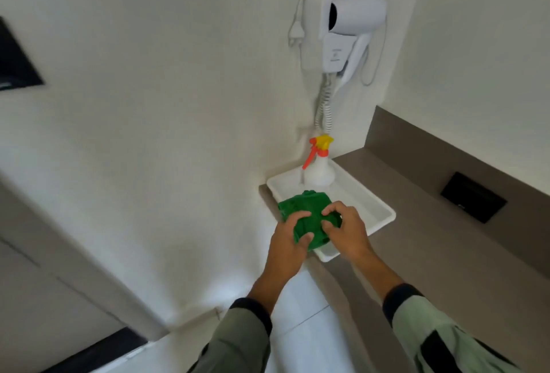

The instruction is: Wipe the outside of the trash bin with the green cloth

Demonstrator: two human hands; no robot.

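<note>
The green cloth (pixel 303 208) lies bunched at the near left end of a white tray (pixel 375 208) on the grey counter. My left hand (pixel 290 235) grips its near left side, thumb and fingers curled into the fabric. On the cloth's right side, my right hand (pixel 346 228) has its fingers closed on it. No trash bin is in view.
A white spray bottle (pixel 318 168) with an orange and yellow trigger stands at the tray's far end. A white hair dryer (pixel 342 33) hangs on the wall above it. The grey counter (pixel 431 238) runs right, with a black panel (pixel 473 197) on its backsplash. White floor tiles lie below.
</note>
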